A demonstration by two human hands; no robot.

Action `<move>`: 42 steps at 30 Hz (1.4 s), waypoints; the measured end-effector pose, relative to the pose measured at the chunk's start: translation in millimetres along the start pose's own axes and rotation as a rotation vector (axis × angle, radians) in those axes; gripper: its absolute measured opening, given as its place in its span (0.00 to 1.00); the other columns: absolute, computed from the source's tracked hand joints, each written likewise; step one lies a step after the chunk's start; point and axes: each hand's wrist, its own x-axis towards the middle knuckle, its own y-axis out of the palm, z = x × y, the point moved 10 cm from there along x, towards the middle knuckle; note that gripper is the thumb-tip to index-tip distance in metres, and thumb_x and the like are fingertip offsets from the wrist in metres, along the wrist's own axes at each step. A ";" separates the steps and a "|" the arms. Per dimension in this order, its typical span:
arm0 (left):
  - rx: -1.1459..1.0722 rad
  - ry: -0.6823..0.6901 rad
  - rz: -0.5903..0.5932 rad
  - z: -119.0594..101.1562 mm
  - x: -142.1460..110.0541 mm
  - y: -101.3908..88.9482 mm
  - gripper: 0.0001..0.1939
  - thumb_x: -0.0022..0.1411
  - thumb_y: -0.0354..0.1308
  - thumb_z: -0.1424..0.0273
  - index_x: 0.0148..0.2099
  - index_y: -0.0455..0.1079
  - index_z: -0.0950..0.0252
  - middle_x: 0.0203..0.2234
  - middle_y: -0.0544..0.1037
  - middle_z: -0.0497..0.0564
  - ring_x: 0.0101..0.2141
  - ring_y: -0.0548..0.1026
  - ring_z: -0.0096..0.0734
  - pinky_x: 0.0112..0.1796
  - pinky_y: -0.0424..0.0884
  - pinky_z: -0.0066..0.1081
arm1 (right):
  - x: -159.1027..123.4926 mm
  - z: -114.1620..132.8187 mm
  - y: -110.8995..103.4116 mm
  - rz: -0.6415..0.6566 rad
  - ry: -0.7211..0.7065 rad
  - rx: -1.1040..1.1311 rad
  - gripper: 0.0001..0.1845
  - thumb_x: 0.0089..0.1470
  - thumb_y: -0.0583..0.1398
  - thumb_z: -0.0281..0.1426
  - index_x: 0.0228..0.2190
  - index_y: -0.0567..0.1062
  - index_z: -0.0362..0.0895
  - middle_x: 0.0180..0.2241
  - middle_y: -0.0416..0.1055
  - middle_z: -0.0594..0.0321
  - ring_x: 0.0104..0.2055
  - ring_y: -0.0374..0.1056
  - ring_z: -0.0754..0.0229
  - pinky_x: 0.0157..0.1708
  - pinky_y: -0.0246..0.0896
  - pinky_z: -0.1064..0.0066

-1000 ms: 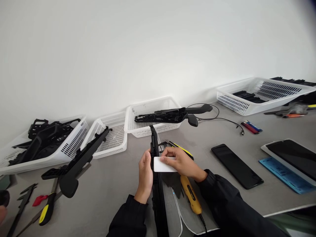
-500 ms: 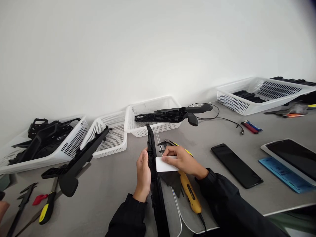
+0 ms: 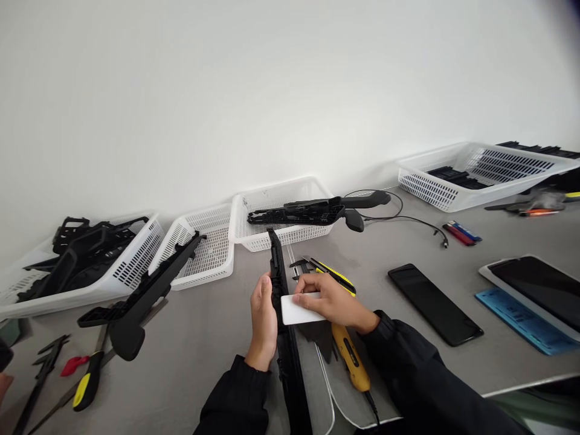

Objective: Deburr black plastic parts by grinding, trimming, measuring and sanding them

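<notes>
My left hand (image 3: 263, 321) grips a long black plastic part (image 3: 290, 368) from its left side. The part stretches from the bottom edge up toward the middle basket. A flat white card-like piece (image 3: 301, 310) is pinched in my right hand (image 3: 330, 301), and its left end lies over the black part. Beneath and beside my right hand are a yellow-and-black utility knife (image 3: 335, 277), a black caliper (image 3: 296, 264) and a yellow corded tool (image 3: 351, 359). A dark grey flat piece (image 3: 324, 341) lies partly hidden under the white card.
White baskets (image 3: 190, 279) line the wall, several with black plastic parts (image 3: 299, 211). At left lie a black part (image 3: 129, 332), a yellow-black handled file (image 3: 86, 386) and another caliper (image 3: 40, 377). Phone-like panels (image 3: 435, 302) and lighters (image 3: 460, 232) are at right. Another person's hand (image 3: 4, 383) shows at far left.
My right hand has slid the white card slightly down and left across the black part, uncovering more of the utility knife. My left hand has stayed in place.
</notes>
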 end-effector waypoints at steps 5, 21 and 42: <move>-0.018 -0.050 -0.022 11.1 -0.8 -1.9 0.35 0.68 0.61 0.38 0.58 0.79 0.62 0.53 0.85 0.58 0.57 0.81 0.49 0.60 0.74 0.41 | -0.5 2.1 6.1 0.008 -0.013 -0.013 0.20 0.65 0.67 0.46 0.30 0.75 0.44 0.29 0.74 0.65 0.32 0.66 0.61 0.32 0.56 0.70; -0.057 -0.084 0.034 8.2 -3.5 7.0 0.36 0.66 0.61 0.37 0.58 0.80 0.63 0.46 0.86 0.57 0.49 0.84 0.48 0.50 0.79 0.38 | 0.8 2.7 -15.7 -0.128 -0.019 -0.060 0.21 0.65 0.66 0.50 0.32 0.78 0.45 0.31 0.76 0.63 0.35 0.69 0.58 0.37 0.60 0.68; -0.049 -0.108 -0.057 16.4 0.9 -5.5 0.33 0.66 0.64 0.39 0.58 0.80 0.60 0.56 0.84 0.57 0.62 0.78 0.53 0.61 0.73 0.42 | 0.0 -1.6 -16.7 -0.155 0.039 -0.051 0.17 0.60 0.69 0.42 0.29 0.76 0.44 0.29 0.73 0.65 0.32 0.65 0.61 0.32 0.55 0.70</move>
